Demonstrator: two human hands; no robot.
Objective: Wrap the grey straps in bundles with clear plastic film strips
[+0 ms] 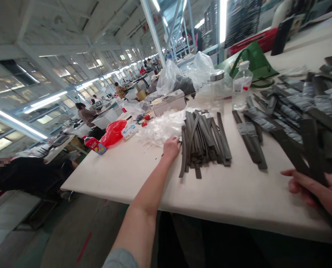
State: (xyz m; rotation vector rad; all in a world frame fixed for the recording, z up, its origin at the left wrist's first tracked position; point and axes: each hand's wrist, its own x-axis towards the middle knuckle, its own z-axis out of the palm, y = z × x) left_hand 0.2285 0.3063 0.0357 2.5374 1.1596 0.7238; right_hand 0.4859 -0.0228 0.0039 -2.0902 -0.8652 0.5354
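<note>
Long hall, pale worktop [121,167] running across in front of me, near edge over a grey floor [71,230] with a red stripe. Tube lights [45,101] in lines, windows [44,117] down the left wall, light-blue metal frame [155,33] behind the worktop. People at other stations: one in brown [85,113] seated, one in dark clothing [29,173] close by at left.

On the worktop, left to right: red-and-blue bottle [95,145], red plastic bag [114,133], white packet [129,131], heap of translucent film [163,128] with a pale box [170,103] behind. Further back: metal-lidded jar [217,89], white-capped clear bottle [242,89], green bag [257,63].

Loose strips [201,137]: mid-worktop, just right of the film. Dark grey, flat, narrow, matte; roughly lengthwise but overlapping, some crossing, ends uneven. To their right, a small bundle [251,141] with a pale band round it, then a big pile of banded bundles [291,108] at far right.

Left hand [171,148]: at the left edge of the loose strips, fingers bunched; can't tell if they grip anything. Right hand [322,191]: near edge, fingers closed round dark strips.
</note>
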